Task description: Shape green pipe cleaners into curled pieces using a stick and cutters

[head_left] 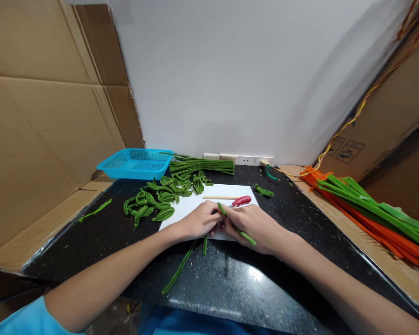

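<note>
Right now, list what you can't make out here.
In the head view:
Held green strip: its middle, behind the right hand.
Longer green strip: far end, behind the left hand.
Red-handled tool: other end, behind the hands.
Bright green bundle: near ends, past the right edge.
Box print: too small.

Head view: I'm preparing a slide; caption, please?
Left hand meets right hand around green strips, with green loops and a white sheet beyond.

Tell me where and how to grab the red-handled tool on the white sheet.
Probably best by the red handle, coming from the right with the right hand: the handle's rounded end points right and lies uncovered, while the slim metal part runs left, partly hidden behind the hands.
</note>
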A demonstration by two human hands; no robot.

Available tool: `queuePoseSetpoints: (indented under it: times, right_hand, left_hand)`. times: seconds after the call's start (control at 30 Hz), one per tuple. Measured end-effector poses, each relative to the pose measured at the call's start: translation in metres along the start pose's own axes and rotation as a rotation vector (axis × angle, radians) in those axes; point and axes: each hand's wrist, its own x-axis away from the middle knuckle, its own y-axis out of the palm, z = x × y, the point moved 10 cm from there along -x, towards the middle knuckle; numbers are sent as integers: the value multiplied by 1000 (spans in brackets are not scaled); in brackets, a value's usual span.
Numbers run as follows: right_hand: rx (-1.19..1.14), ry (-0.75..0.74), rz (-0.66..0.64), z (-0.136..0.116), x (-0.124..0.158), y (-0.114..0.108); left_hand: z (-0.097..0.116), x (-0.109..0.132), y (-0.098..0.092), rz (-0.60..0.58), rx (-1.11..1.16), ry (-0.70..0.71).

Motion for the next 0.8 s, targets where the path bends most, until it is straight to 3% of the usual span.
queuePoseSetpoints:
  times: [0.8]
  right_hand:
    - [12,7,0,0,0,0]
  left_hand:
    - [-2,0,-1,7,20,-30]
